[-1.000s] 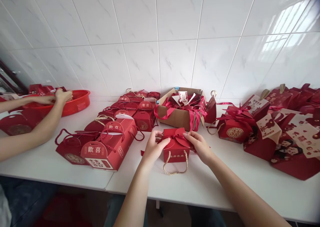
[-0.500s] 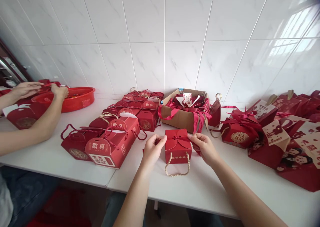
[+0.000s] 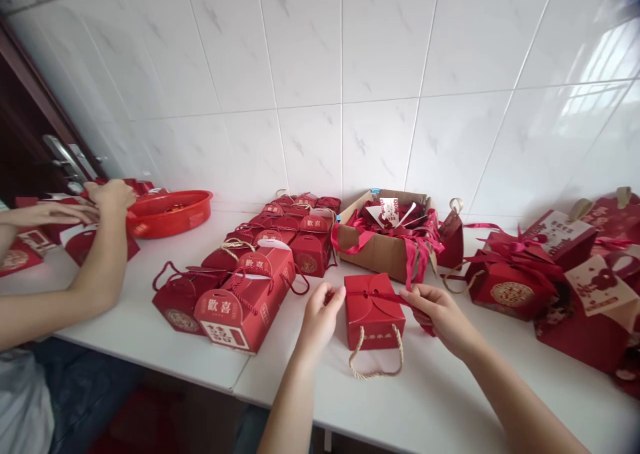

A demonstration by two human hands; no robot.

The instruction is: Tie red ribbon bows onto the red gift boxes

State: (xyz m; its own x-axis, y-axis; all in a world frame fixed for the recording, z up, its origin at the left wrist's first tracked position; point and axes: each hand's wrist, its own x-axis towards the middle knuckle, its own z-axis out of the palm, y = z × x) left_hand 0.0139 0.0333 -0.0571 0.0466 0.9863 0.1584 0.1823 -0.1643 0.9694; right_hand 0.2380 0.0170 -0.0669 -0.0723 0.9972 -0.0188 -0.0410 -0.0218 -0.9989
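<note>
1 red box (image 3: 375,334); left fingers (image 3: 339,299), right fingers (image 3: 416,299) pinched together on its ribbon (image 3: 391,297); carton (image 3: 383,259) holds pink ribbons (image 3: 414,255).

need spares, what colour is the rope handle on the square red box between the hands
Beige twisted rope handle; head view.

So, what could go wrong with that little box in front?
The right hand pinches the ribbon: too hard a pull might bend or drag the box. The rope handle, drooping in front, could snag on a wrist. Loose ribbons hanging from the carton nearby might get tangled in.
</note>
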